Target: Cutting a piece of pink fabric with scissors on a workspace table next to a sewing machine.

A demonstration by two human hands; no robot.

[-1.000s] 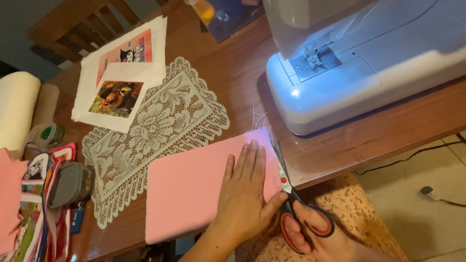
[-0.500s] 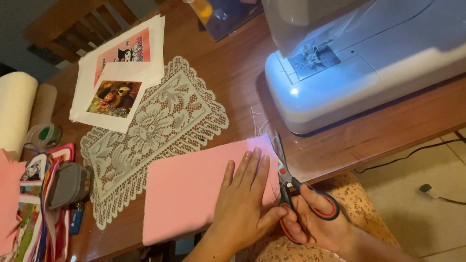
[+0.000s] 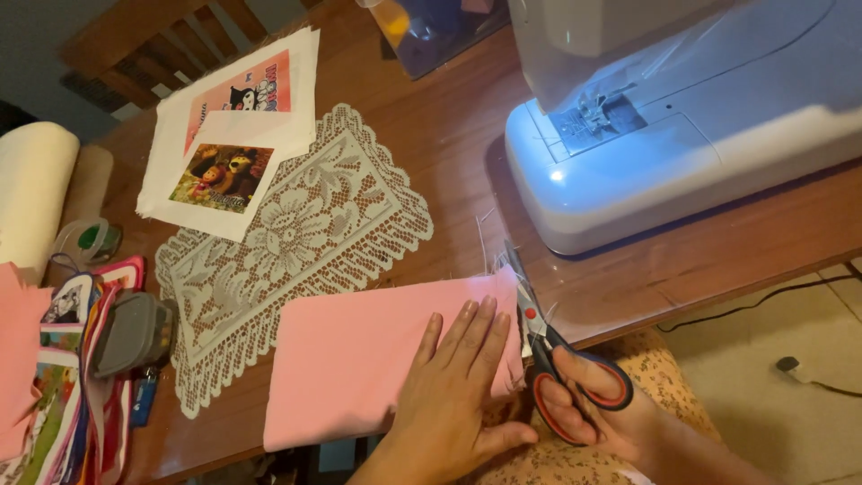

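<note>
A folded pink fabric (image 3: pixel 350 359) lies on the wooden table (image 3: pixel 449 153) near its front edge. My left hand (image 3: pixel 453 386) presses flat on the fabric's right part, fingers spread. My right hand (image 3: pixel 597 418) grips red-and-black-handled scissors (image 3: pixel 548 350). Their blades run along the fabric's right edge, tips pointing away from me. Thin threads stick up at that edge.
A white lace doily (image 3: pixel 287 242) lies left of centre, printed picture sheets (image 3: pixel 233 135) behind it. A white sewing machine (image 3: pixel 682 117) with its lamp on stands at the right. Colourful fabric pieces and a grey pouch (image 3: pixel 130 332) crowd the left edge. A white roll (image 3: pixel 31 189) rests far left.
The scissors have advanced along the fabric's right edge, away from me. My left hand stays flat on the fabric.
</note>
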